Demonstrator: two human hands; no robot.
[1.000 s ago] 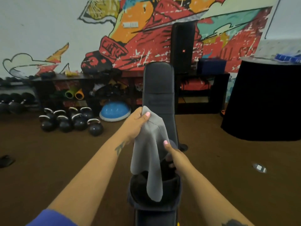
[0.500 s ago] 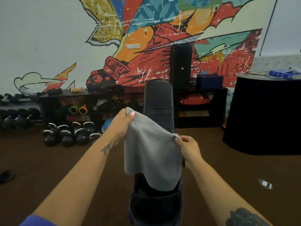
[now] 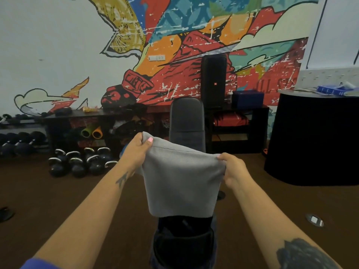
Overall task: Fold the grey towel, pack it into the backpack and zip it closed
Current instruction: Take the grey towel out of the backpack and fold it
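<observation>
Head view: grey towel [image 3: 182, 183] held up taut, top corners pinched in left hand [image 3: 137, 150] and right hand [image 3: 232, 168], above what looks like the dark open backpack [image 3: 183, 243] on a bench [image 3: 186, 123].

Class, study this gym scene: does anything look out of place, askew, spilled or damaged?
Nothing stands out. The left hand and right hand pinch the top corners of the grey towel, which hangs flat and unfolded above the open backpack. The kettlebells sit grouped on the floor by the shelves.
</observation>
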